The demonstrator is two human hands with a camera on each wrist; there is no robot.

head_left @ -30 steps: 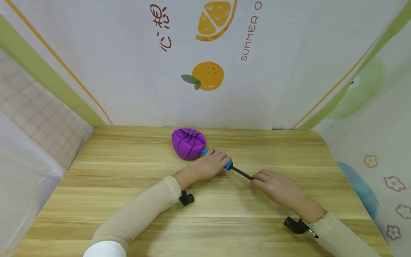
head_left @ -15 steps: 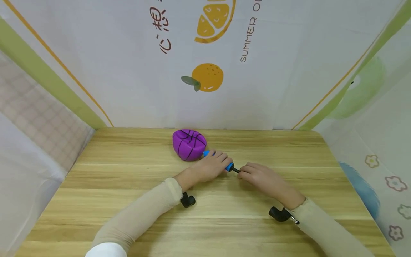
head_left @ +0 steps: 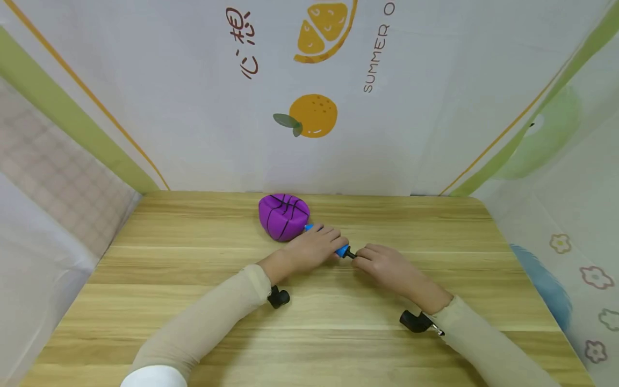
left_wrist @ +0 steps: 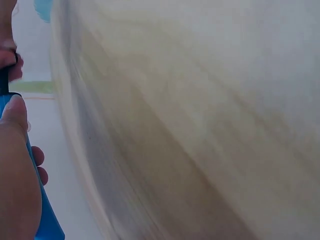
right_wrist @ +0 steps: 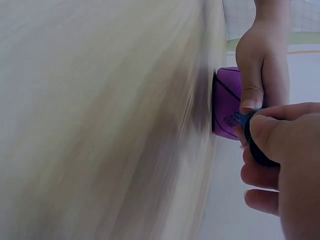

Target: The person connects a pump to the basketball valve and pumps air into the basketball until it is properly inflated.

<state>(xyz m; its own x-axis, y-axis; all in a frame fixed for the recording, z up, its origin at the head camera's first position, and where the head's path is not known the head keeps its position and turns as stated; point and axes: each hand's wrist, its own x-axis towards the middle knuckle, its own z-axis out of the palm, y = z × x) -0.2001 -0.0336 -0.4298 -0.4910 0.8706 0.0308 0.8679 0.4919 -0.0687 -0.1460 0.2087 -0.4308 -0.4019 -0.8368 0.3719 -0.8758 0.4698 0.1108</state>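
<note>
A dented purple ball with black basketball lines (head_left: 282,219) lies near the back of the table. Against its right side is the tip of a blue hand pump (head_left: 343,251), which slants down to the right. My left hand (head_left: 310,249) wraps round the pump's barrel, the thumb lying along it in the left wrist view. At the other end, my right hand (head_left: 390,270) grips the black handle (right_wrist: 258,152), thumb and fingers curled over it. Only a short piece of black rod shows between the hands. Whether a needle sits in the ball is hidden.
The wood-grain table (head_left: 309,333) ends at a white curtain (head_left: 208,129) printed with oranges and lettering. Pale cloth hangs on the left and right sides. A black mount is strapped under each wrist.
My right hand has moved left and slightly up toward my left hand, pushing the black rod into the pump's barrel. The left hand and the ball stay almost in place.
</note>
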